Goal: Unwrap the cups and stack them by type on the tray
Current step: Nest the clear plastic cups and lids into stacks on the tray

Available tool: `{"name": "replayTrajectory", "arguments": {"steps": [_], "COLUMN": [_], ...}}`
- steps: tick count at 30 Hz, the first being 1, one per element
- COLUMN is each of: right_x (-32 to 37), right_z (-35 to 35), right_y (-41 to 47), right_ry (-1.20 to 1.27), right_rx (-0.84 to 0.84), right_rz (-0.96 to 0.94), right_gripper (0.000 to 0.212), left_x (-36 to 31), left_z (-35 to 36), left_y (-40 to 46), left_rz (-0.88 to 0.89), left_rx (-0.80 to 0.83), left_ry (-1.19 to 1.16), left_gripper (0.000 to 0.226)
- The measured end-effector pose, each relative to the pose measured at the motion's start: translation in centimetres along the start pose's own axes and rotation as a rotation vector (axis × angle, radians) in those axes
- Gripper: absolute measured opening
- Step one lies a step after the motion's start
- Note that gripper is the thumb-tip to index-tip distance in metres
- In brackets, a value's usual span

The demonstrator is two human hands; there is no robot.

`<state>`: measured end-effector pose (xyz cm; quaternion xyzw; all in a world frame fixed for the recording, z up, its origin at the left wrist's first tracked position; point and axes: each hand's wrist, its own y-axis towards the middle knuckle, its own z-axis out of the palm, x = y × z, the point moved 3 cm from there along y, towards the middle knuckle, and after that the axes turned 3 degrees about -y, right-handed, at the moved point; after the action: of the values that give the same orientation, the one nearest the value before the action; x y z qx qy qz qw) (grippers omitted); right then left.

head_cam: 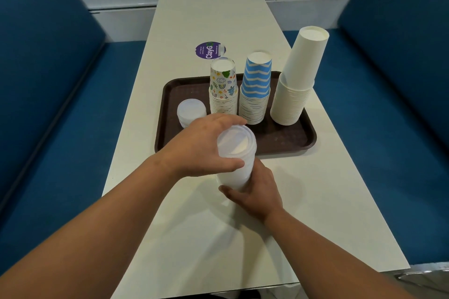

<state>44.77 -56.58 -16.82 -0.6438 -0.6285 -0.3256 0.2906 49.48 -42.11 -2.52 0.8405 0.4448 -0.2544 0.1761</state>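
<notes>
Near the front edge of the brown tray (pixel 286 143), head view: both hands hold one stack of translucent plastic cups (pixel 235 155) upright, apparently just above the white table (pixel 315 201). Left hand (pixel 206 143) wraps the upper part, thumb across the near side, fingers curled round the far side. Right hand (pixel 255 192) cups the base, fingers curled under and around it. No wrapper discernible on this stack; blur makes it uncertain.

On the tray, rims down: a short translucent stack (pixel 190 113) at left, patterned paper cups (pixel 223 90), blue zigzag cups (pixel 256 90), plain white cups (pixel 298 75) at right, leaning slightly.

Judgement: three paper types sorted; step in hand is placing the plastic cups. Next move calls for carrying the held stack over to the short translucent stack and nesting it squarely, without nudging the neighbouring patterned stack.
</notes>
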Motion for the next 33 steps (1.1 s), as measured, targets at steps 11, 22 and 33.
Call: {"name": "replayTrajectory", "arguments": {"steps": [11,22,33], "right_x": [-0.4,-0.6,-0.6], "right_z": [0.3,0.6,0.7], "right_y": [-0.2,-0.1,0.0], "right_ry": [0.071,0.058,0.061], "right_rx": [-0.025,-0.021,-0.019], "right_rz": [0.047,0.06,0.063], "right_gripper": [0.08,0.088,0.087], "left_x": [6.3,13.9,14.5], "left_z": [-5.8,-2.5,-1.0], "left_y": [2.5,7.3,7.5], "left_rz": [-0.275,-0.387,-0.405], "left_rx": [-0.385,-0.17,-0.071], "left_ry": [0.033,0.189,0.247], "left_gripper": [0.062,0.058,0.053]}}
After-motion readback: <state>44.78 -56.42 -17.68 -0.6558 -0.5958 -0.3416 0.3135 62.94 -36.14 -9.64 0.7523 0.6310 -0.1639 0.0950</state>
